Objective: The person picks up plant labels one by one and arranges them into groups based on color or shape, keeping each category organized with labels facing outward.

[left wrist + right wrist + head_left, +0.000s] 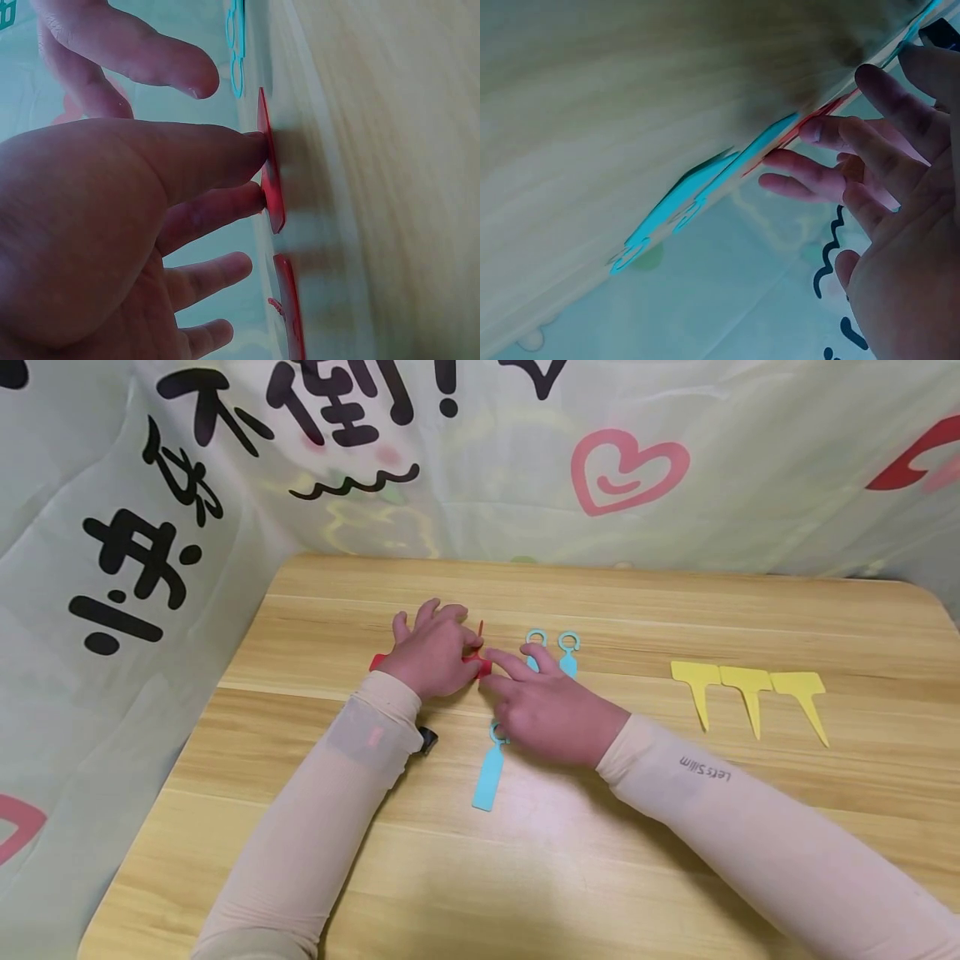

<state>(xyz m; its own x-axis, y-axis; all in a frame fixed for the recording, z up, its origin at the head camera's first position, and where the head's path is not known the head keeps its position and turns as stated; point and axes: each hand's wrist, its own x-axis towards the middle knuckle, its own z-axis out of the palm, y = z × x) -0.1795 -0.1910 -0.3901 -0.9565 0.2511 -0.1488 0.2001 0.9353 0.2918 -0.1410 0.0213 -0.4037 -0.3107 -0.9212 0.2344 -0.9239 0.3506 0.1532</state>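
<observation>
My left hand (pixel 431 652) reaches over the left-middle of the table and pinches a red tag (pixel 271 169) between thumb and finger, low over the wood. Part of that tag, with a thin red stem, shows beside the fingers in the head view. Below it in the left wrist view lies a second red tag (pixel 289 307), mostly covered by the hand from above. My right hand (pixel 551 710) holds nothing; its fingers are spread, with the index tip beside the pinched red tag. Under and behind it lie blue hook-ended tags (pixel 568 662), partly hidden.
A single blue hook-ended tag (pixel 488 777) lies nearer the front. Three yellow T-shaped plant labels (pixel 750 681) stand in a row at the right. A small black object (pixel 427 741) shows by the left wrist. A printed cloth (pixel 495 493) hangs behind the wooden table (pixel 600 877).
</observation>
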